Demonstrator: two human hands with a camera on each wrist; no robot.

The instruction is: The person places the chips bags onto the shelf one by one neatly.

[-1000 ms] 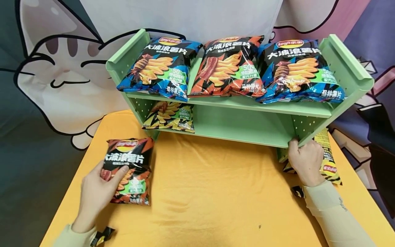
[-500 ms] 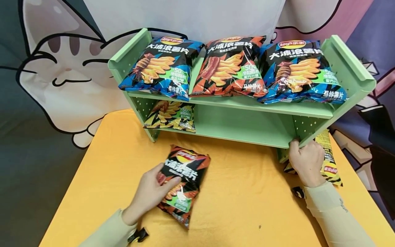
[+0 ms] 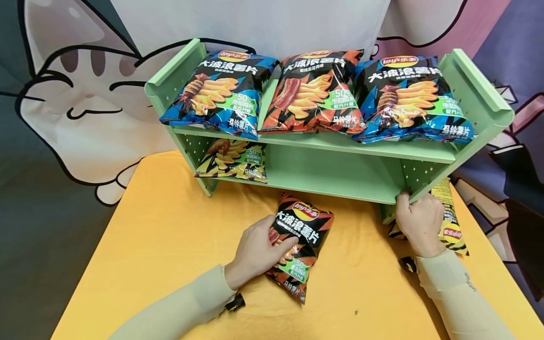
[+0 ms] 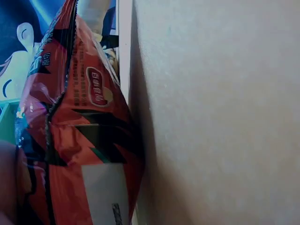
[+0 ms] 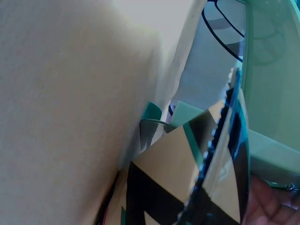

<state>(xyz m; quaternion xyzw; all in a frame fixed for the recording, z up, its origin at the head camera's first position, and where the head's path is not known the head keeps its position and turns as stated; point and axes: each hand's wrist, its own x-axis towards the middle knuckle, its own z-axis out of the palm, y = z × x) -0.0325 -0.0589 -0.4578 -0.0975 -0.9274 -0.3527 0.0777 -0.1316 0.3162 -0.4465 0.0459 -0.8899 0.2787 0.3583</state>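
In the head view my left hand (image 3: 259, 250) holds a red-and-black bag of potato chips (image 3: 301, 236) by its left side, thumb across the front. This bag (image 4: 93, 122) fills much of the left wrist view, its back seam showing. My right hand (image 3: 421, 222) grips the lower right corner of the green two-tier shelf (image 3: 340, 172), fingers curled. Close beside that hand is a yellow-and-black chip bag (image 3: 453, 231), partly hidden by the hand and shelf. In the right wrist view its crimped edge stands near the fingertips (image 5: 265, 201).
On the upper tier sit a blue chip bag (image 3: 221, 92), a red one (image 3: 314, 94) and another blue one (image 3: 414, 99). A yellow chip bag (image 3: 233, 160) lies at the lower tier's left end. The shelf stands on a yellow-covered table (image 3: 178, 236).
My left hand has carried the red-and-black chip bag rightward across the table, from left of the shelf to in front of its middle, the bag tilting. The right hand has stayed at the shelf corner.
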